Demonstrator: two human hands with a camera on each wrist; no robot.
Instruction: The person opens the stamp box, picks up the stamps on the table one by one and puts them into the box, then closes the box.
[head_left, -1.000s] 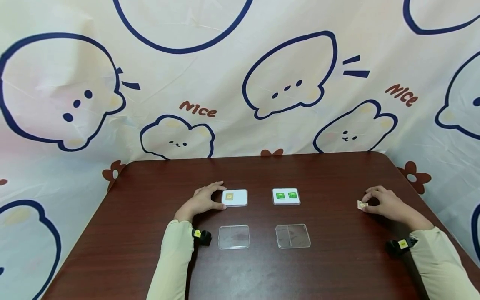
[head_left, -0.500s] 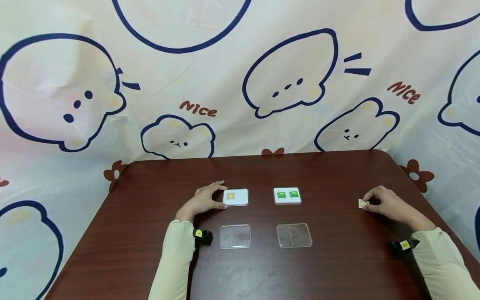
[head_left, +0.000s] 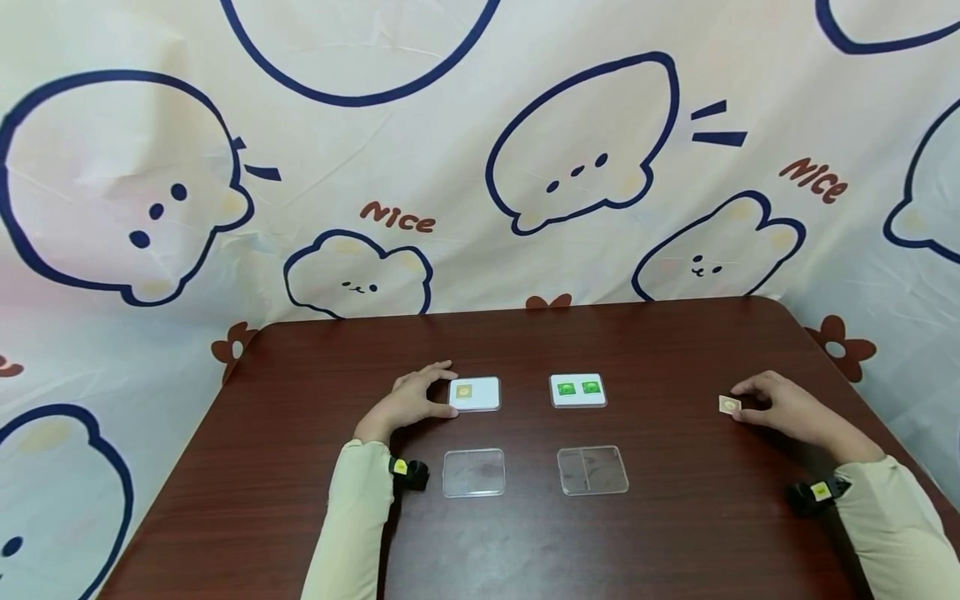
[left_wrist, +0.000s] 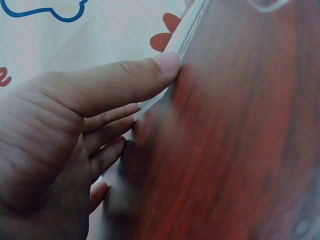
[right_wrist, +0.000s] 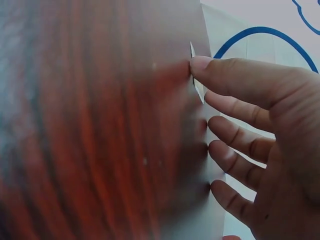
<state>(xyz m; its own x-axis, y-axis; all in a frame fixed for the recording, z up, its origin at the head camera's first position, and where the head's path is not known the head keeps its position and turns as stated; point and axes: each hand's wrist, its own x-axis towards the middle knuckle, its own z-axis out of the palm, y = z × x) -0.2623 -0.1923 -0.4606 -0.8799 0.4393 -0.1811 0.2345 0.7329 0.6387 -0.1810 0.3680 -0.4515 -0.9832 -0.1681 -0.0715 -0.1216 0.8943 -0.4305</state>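
A flat clear case with a white insert (head_left: 483,394) and one yellowish square printed on it lies left of the table's middle. My left hand (head_left: 408,402) holds its left end, thumb on the near edge and fingers at the far edge. The left wrist view shows the thumb (left_wrist: 162,67) against the case's side (left_wrist: 192,30). Far to the right, a small pale square card (head_left: 728,404) lies between the thumb and index finger of my right hand (head_left: 783,412). In the right wrist view that card (right_wrist: 199,91) appears edge-on, the thumb (right_wrist: 210,67) touching it.
A second case (head_left: 578,390) with two green squares lies right of the first. Nearer me lie two transparent lids, one plain (head_left: 474,472) and one with a dividing line (head_left: 592,470). The dark wooden table (head_left: 645,542) meets a cartoon-printed cloth (head_left: 465,167) at its back.
The right hand has drawn slightly to the right, so more of the small card shows. The left hand stays on its case. The whole head view has shifted a little.
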